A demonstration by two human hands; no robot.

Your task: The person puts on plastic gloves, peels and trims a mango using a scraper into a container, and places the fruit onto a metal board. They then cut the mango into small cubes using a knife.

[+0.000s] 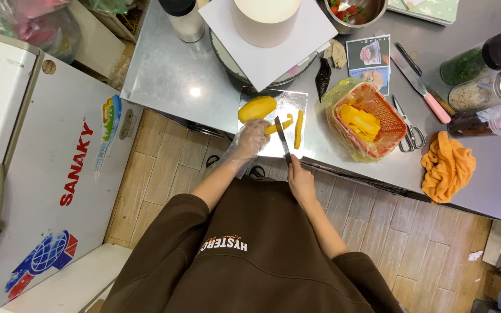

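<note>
My left hand (pixel 251 139), in a clear plastic glove, rests on a clear cutting board (pixel 288 103) and touches a cut yellow mango slice (pixel 279 126). A large peeled mango piece (pixel 257 108) lies just beyond that hand. My right hand (pixel 300 179) grips the handle of a dark-bladed knife (pixel 282 140), its blade pointing away from me between the slice and another thin mango strip (pixel 298 128).
An orange basket (pixel 372 120) lined with a plastic bag holds mango pieces. Scissors (pixel 410 130), a pink-handled knife (pixel 421 87), an orange cloth (pixel 447 166) and three jars (pixel 482 87) lie to the right. A white cake (pixel 265 20) stands on a turntable. A white chest freezer (pixel 42 174) is at the left.
</note>
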